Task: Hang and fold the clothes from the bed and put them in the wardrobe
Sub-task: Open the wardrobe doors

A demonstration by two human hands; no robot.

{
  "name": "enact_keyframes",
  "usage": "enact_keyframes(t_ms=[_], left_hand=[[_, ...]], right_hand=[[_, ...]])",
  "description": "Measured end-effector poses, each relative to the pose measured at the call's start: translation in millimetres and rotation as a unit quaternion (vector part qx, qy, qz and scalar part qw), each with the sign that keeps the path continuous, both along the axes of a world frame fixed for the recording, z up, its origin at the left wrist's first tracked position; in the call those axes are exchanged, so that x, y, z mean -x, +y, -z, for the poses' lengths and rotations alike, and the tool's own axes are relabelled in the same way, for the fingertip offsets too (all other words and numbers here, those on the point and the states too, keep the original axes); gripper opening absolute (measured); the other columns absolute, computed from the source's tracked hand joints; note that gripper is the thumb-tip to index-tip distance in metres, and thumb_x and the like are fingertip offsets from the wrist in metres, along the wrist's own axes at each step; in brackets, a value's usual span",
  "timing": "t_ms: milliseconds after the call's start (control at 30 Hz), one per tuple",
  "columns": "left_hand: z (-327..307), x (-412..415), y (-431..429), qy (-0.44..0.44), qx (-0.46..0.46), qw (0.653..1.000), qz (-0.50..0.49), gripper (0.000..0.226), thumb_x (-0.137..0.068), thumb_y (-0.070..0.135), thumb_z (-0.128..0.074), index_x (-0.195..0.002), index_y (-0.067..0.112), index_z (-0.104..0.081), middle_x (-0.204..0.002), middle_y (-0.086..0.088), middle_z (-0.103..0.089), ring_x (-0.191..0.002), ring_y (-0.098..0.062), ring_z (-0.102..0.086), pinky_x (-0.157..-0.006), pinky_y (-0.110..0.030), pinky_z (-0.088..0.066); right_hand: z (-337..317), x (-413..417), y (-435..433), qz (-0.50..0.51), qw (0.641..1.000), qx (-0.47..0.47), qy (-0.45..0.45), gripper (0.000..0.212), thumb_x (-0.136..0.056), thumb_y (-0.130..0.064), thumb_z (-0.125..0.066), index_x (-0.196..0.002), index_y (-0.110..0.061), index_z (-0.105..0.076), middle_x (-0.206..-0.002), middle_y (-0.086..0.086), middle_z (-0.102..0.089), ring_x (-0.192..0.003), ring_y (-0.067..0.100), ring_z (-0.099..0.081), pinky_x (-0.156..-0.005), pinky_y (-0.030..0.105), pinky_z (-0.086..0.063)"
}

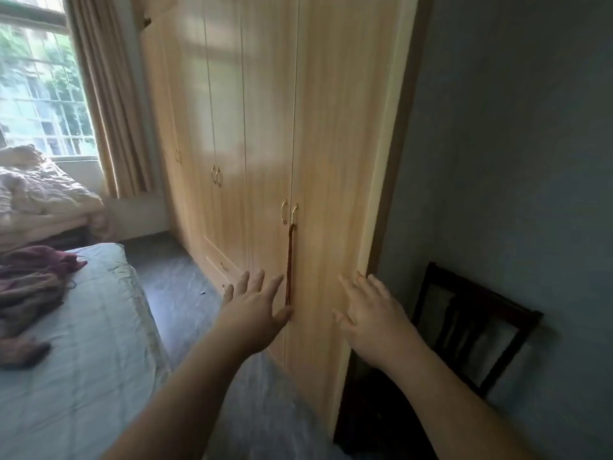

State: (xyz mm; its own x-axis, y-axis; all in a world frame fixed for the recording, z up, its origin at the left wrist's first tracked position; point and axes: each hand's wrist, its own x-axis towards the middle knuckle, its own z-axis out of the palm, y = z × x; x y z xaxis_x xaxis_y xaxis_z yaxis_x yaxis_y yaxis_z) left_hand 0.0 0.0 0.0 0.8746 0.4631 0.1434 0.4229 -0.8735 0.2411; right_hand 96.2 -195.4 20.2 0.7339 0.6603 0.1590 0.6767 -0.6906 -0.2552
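Hands: two, left hand and right hand
Wardrobe handles seen: six
Chairs: one chair, lower right
Clothes piles on bed: one clothes pile, left

Both forearms are bare to the frame's edge, and both hands carry no rings or gloves.

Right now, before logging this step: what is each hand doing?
Left hand: open, fingers spread, holding nothing, by the wardrobe doors.
Right hand: open, holding nothing.
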Motion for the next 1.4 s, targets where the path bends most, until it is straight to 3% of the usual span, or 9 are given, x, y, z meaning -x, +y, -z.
enact_keyframes(t_ms=[167,567,900,1100,1300,1400], left_hand=[[12,-74,81,0.004,-0.002,0.999,-0.044,0.070,-0.098,0.063,-0.033,-0.156,0.038,-0.004,-0.167,-0.003,-0.001,-0.153,-0.029,0.004,-0.124,-0.052,-0.004],[9,-226,292,0.021,0.013,0.993,-0.119,0.071,-0.097,0.062,-0.035,-0.156,0.038,-0.005,-0.167,-0.003,-0.003,-0.153,-0.028,0.002,-0.124,-0.050,-0.005],[14,-297,462,0.035,0.002,0.975,-0.220,0.071,-0.097,0.062,-0.036,-0.156,0.039,-0.004,-0.167,-0.002,-0.001,-0.153,-0.028,0.004,-0.123,-0.050,-0.005],[8,-326,574,0.032,-0.008,0.947,-0.320,0.072,-0.095,0.064,-0.036,-0.156,0.040,-0.004,-0.167,0.001,0.000,-0.154,-0.025,0.004,-0.123,-0.047,-0.005],[19,-323,673,0.052,0.041,0.914,-0.401,0.069,-0.097,0.060,-0.037,-0.156,0.040,-0.006,-0.167,-0.001,0.000,-0.153,-0.027,0.003,-0.123,-0.048,-0.006],[28,-324,731,0.041,0.046,0.901,-0.429,0.069,-0.098,0.060,-0.035,-0.156,0.039,-0.006,-0.167,-0.001,-0.001,-0.153,-0.026,0.004,-0.122,-0.047,-0.006]], right_hand=[[8,-81,91,0.002,1.000,0.015,-0.016,0.067,-0.099,-0.057,-0.034,-0.155,-0.040,0.001,-0.165,-0.009,-0.002,-0.152,0.018,0.003,-0.121,0.044,-0.006],[4,-267,317,-0.125,0.992,0.008,0.003,0.065,-0.101,-0.053,-0.033,-0.157,-0.033,-0.007,-0.166,-0.007,-0.005,-0.151,0.018,0.001,-0.124,0.039,-0.006],[25,-376,536,-0.238,0.971,0.023,0.010,0.066,-0.100,-0.058,-0.029,-0.156,-0.034,-0.005,-0.166,-0.004,-0.003,-0.152,0.024,-0.001,-0.122,0.042,-0.004],[19,-429,683,-0.323,0.946,0.018,0.015,0.066,-0.100,-0.057,-0.031,-0.157,-0.034,-0.005,-0.166,-0.002,-0.002,-0.152,0.024,0.000,-0.124,0.041,-0.006],[40,-438,817,-0.382,0.922,-0.012,0.058,0.064,-0.101,-0.053,-0.033,-0.157,-0.032,-0.010,-0.166,-0.003,-0.008,-0.152,0.021,-0.001,-0.122,0.037,-0.006],[50,-446,877,-0.394,0.918,-0.007,0.035,0.063,-0.100,-0.054,-0.033,-0.156,-0.035,-0.011,-0.166,-0.004,-0.009,-0.152,0.021,-0.002,-0.121,0.035,-0.005]])
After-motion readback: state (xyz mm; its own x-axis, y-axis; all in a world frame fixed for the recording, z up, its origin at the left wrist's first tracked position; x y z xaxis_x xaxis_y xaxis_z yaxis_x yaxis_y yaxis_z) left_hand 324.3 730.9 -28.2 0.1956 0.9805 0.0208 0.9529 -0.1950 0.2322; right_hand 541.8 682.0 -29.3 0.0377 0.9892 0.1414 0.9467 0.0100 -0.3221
